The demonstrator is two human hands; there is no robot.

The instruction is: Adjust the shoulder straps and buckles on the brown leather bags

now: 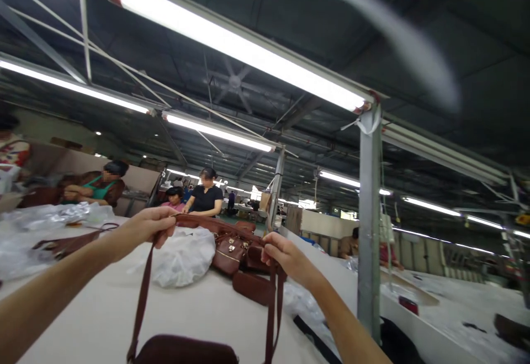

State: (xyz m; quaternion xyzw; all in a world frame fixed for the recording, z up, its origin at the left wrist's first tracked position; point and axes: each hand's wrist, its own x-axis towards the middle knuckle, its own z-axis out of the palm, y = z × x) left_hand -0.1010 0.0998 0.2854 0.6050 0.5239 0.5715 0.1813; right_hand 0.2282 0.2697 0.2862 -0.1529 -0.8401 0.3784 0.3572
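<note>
A brown leather strap [215, 223] is stretched between my hands above the white table. My left hand [155, 226] pinches its left end, and my right hand [281, 253] is closed on its right end. From both hands the strap hangs down to a dark brown bag [186, 350] at the bottom edge, only its top showing. Behind the strap lie a brown bag with metal fittings [228, 253] and a brown pouch [252, 288]. A bundle of white plastic [182, 256] rests beside them.
Clear plastic wrapping [58, 215] and another brown bag [68, 245] lie on the left of the table. A metal post [370, 226] stands at the right. A person in black [207, 201] and other people are beyond the table.
</note>
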